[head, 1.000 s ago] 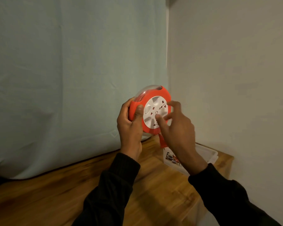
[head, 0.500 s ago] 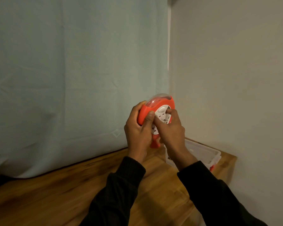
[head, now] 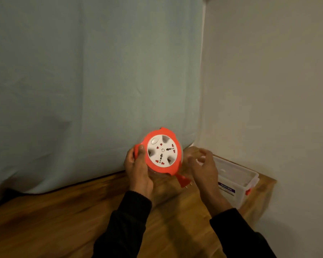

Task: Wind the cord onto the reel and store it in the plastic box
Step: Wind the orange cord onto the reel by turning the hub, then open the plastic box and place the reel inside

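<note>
While a pale curtain (head: 93,81) is hanging behind the desk (head: 50,216), the open box (head: 237,175) is sitting at its right end against the wall (head: 268,81). The left hand (head: 138,168) is gripping the reel (head: 162,151) above the desk, its plug (head: 183,180) dangling below. The right hand (head: 203,164) is hovering with loose fingers, holding nothing, partly hiding the box.

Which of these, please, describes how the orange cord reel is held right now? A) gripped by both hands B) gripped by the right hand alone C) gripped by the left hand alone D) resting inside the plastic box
C: the left hand grips the cord reel at its edge, while the right hand hovers open beside it, touching nothing.
</note>
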